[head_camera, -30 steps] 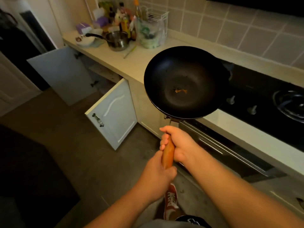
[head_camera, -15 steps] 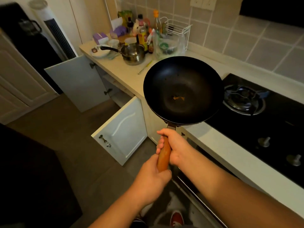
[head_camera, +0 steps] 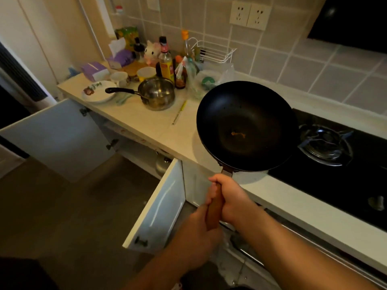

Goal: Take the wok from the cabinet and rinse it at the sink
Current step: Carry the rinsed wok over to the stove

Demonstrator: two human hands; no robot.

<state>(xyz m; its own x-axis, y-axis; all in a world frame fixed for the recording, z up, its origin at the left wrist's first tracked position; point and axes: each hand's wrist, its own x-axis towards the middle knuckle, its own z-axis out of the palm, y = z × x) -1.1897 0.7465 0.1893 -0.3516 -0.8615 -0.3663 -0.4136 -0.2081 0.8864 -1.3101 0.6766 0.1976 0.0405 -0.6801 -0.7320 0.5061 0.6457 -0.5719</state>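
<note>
A black wok (head_camera: 247, 126) with a small orange scrap in its bottom hangs in the air over the counter edge, next to the stove. Its brown wooden handle (head_camera: 214, 212) points back toward me. My right hand (head_camera: 228, 199) grips the upper part of the handle and my left hand (head_camera: 196, 237) grips its lower end. The cabinet below the counter stands with both white doors open: the near door (head_camera: 159, 208) and the far door (head_camera: 56, 139). No sink is in view.
A black gas stove (head_camera: 326, 143) lies right of the wok. The pale counter (head_camera: 150, 122) carries a steel saucepan (head_camera: 156, 94), a white plate (head_camera: 98, 94), cups, bottles, tissue boxes and a wire rack (head_camera: 211, 52). A metal kettle (head_camera: 162, 163) sits inside the cabinet.
The view has tilted up and swung left, so more counter and the wall sockets show. The wok stays in both hands, now lying further over the counter edge beside the burner.
</note>
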